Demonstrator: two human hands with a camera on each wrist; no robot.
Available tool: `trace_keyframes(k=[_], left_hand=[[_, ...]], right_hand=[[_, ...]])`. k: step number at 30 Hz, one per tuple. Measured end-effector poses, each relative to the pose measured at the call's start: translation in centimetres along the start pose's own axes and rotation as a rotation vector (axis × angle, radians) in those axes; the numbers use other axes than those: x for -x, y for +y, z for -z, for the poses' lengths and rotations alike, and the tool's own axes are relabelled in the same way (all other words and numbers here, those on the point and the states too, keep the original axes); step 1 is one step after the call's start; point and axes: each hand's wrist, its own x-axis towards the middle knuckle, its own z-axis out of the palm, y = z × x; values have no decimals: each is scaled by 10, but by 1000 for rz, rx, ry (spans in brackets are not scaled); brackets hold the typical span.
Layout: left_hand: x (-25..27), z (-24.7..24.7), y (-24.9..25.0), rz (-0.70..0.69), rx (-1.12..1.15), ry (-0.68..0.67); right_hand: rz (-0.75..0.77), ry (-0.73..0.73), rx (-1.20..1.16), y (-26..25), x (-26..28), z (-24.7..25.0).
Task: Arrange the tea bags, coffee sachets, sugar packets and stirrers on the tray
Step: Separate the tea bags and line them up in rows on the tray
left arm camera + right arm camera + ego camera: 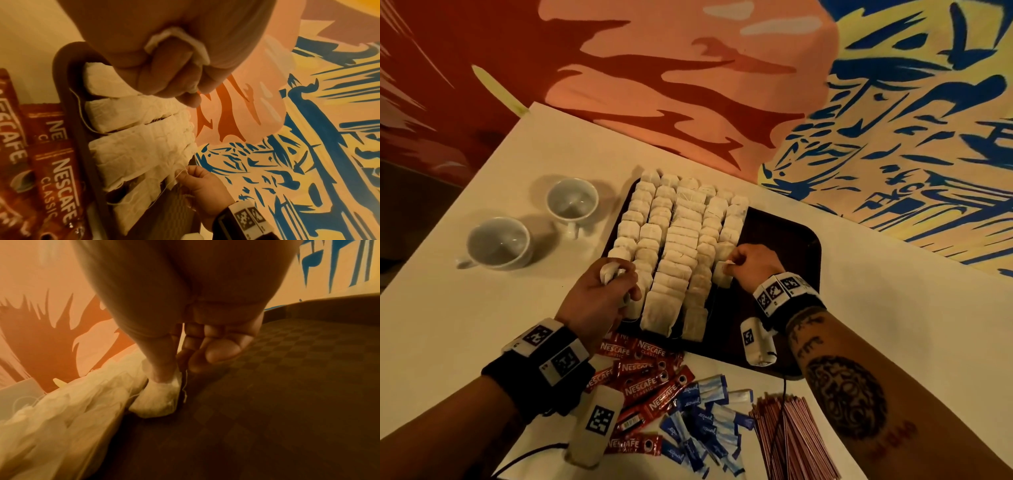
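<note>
Head view: rows of tea bags (674, 240) fill the left part of the dark tray (784, 233) on the bench (893, 308). The left hand (602, 291) grips spare tea bags at the tray's near-left corner.

Left wrist view: the fingers (164, 78) curl round bags.

Right wrist view: the right hand (185, 321) pinches one tea bag (158, 400) beside the rows.

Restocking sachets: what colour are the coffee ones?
Red coffee sachets with white lettering, clearest in the head view.

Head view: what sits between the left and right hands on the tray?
Rows of tea bags, overlapping, fill the stretch between the left hand and the right hand on the dark tray. The head view shows it best.
</note>
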Motion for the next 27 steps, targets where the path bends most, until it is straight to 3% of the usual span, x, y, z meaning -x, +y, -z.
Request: trace_keyframes(k=[8,12,16,19,21,23,27], left_hand=[[0,-6,4,31,34,-1],[3,-14,10,115,84,-53],[7,-25,21,325,343,-179],[10,-33,23,426,517,-296],[11,-36,22,437,590,-368],[15,-42,22,425,590,-416],[19,-52,16,436,450,-441]], right_hand=[[-30,21,13,-3,-13,2],[-60,77,-34,-3,-8,5],[62,180,-229,-23,26,6],[232,113,-426,-46,69,4],[305,22,-424,-57,93,3],[333,-23,-402,-61,109,-3],[279,52,-465,-57,120,-18]])
